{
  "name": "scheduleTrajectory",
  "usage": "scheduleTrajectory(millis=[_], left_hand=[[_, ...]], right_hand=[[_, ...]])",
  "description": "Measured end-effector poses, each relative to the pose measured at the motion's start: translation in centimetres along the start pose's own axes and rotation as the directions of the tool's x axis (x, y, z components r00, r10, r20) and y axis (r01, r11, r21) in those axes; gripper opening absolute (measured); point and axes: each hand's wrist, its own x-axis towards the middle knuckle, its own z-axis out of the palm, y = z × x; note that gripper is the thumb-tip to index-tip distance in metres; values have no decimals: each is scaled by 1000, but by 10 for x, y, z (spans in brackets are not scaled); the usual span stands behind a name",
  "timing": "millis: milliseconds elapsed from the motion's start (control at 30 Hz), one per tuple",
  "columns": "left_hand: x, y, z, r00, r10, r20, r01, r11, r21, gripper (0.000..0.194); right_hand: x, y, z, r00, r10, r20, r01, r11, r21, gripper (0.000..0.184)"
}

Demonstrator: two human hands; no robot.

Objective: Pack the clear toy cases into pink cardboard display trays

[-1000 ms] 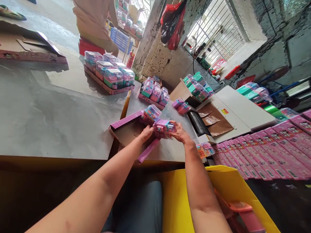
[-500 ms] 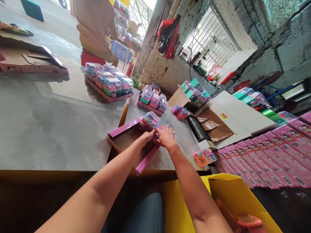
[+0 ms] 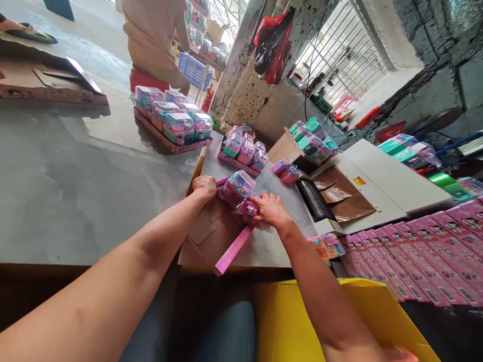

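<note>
My right hand (image 3: 270, 208) is part-closed around the near case (image 3: 249, 211), by the tray's (image 3: 234, 250) pink right flap. My left hand (image 3: 205, 186) is curled at the tray's far-left edge, fingertips hidden, so I can't tell whether it grips. The second case (image 3: 236, 190) sits just beyond the first. I read this as loading; next calls for squaring the near case beside its neighbour, tray steady.
</note>
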Motion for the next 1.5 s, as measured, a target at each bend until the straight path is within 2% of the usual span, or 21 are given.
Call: scheduleTrajectory(millis=[100, 233, 367, 433, 567, 733, 767, 867, 967, 1033, 1133, 1200, 1267, 1333, 1367, 1433, 1500], left_hand=[[-2, 4, 8, 999, 13, -30, -11, 997, 70, 35], [-17, -1, 17, 985, 124, -116, -109, 986, 127, 41], [-30, -5, 25, 926, 320, -201, -285, 940, 186, 46], [-31, -5, 27, 901, 377, -213, -335, 919, 209, 44], [-28, -5, 28, 895, 384, -227, -337, 916, 219, 42], [-29, -7, 30, 889, 392, -236, -350, 915, 203, 35], [-30, -7, 30, 884, 398, -247, -360, 914, 185, 42], [-31, -8, 33, 870, 392, -300, -390, 918, 68, 83], [-30, -7, 34, 874, 379, -304, -399, 917, -3, 104], [-30, -7, 34, 880, 361, -309, -381, 925, -5, 110], [-32, -3, 31, 880, 318, -353, -342, 940, -6, 113], [-33, 3, 28, 853, 321, -412, -359, 933, -17, 117], [-34, 14, 28, 803, 356, -477, -418, 908, -26, 123], [-32, 26, 31, 777, 369, -510, -454, 890, -47, 127], [-31, 32, 33, 784, 353, -511, -447, 892, -69, 128], [-29, 42, 40, 810, 303, -502, -412, 903, -119, 129], [-28, 48, 46, 818, 289, -498, -404, 904, -139, 128]], right_hand=[[6, 4, -4, 998, -7, 62, 8, 1000, -17, 80], [13, 8, -10, 991, -20, 130, 20, 1000, 2, 86], [11, 8, -9, 993, -32, 115, 32, 999, 1, 84], [10, 6, -7, 995, -48, 85, 48, 999, -1, 81], [19, 0, -3, 989, -137, 49, 137, 991, 9, 75], [44, -9, -9, 974, -163, 155, 170, 985, -33, 69], [50, -11, -11, 971, -150, 188, 161, 986, -45, 67], [65, -20, -16, 949, -136, 283, 162, 984, -70, 61], [72, -29, -20, 935, -171, 310, 201, 977, -66, 56], [68, -29, -22, 942, -210, 260, 228, 973, -40, 50], [49, -16, -22, 965, -241, 102, 241, 971, 14, 50], [32, -1, -17, 982, -179, -67, 184, 980, 72, 62], [17, 13, -9, 979, -69, -192, 99, 983, 153, 72], [8, 19, -1, 978, 12, -209, 31, 979, 201, 71], [5, 19, 2, 980, 27, -196, 11, 981, 192, 67], [5, 11, 5, 983, 5, -181, 20, 991, 135, 56], [7, -2, 6, 983, -64, -173, 77, 995, 70, 43]])
